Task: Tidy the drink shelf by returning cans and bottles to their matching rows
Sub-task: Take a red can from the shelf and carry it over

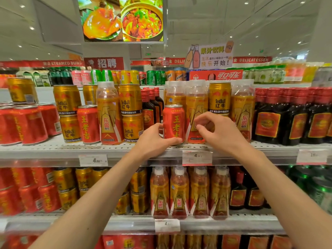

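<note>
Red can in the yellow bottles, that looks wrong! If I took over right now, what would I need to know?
Left hand grips the red can standing at the shelf edge among the yellow bottles.
Right hand hovers beside it, fingers curled, holding nothing.
Done: nothing clearly yet.
Left: move that can to the red can row on the left. Also stray: another red can, one yellow bottle among the gold cans, and a gold can among the bottles.

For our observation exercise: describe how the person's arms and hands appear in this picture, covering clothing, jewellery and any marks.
Both forearms are bare, with no sleeves in view. The left hand and right hand wear no gloves, rings, watch or bracelet. A few small dark spots show on the left forearm.
</note>
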Demonstrator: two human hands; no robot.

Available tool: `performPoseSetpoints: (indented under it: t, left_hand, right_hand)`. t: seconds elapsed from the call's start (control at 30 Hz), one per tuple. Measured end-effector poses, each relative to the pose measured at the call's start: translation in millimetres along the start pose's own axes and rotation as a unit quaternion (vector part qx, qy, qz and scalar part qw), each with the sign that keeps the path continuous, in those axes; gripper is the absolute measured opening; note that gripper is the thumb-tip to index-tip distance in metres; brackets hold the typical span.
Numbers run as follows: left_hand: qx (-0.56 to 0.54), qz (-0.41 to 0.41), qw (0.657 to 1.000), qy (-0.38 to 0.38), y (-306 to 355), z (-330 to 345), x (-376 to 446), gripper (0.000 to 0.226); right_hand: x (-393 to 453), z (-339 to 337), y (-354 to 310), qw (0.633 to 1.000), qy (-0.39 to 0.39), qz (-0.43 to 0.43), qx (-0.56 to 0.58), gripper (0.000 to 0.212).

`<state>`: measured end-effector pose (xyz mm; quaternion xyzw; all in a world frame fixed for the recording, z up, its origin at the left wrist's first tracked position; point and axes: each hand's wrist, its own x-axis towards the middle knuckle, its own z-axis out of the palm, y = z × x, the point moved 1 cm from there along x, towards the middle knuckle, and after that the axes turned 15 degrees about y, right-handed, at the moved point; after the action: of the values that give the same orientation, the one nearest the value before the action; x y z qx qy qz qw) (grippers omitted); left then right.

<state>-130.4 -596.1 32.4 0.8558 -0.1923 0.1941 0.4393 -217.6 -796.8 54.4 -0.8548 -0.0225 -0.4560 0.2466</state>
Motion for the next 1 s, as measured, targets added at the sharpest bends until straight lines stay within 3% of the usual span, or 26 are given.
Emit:
performPoseSetpoints:
  t: [0.13, 0.37, 0.63, 1.0]
  left_hand:
    - [-0.029, -0.026, 0.999, 0.005, 0.3, -0.8, -1.5, 0.075]
    - [-0.063, 0.01, 0.998, 0.026, -5.7, -14.3, -11.9, 0.069]
    - [-0.127, 0.032, 0.991, -0.013, 2.6, -33.7, -26.7, 0.056]
    - [-0.149, -0.009, 0.989, -0.014, -15.7, -58.6, -44.3, 0.054]
  right_hand:
    - [-0.5, -3.1, 3.4, 0.999, -0.003, 0.026, 0.026, 0.02]
    - [0.9, -5.9, -0.9, 0.991, -0.013, 0.07, 0.114, 0.02]
    - [-3.9, -6.0, -14.2, 0.941, -0.023, 0.182, 0.283, 0.04]
    - [-25.0, 5.9, -11.6, 0.933, -0.099, 0.185, 0.293, 0.048]
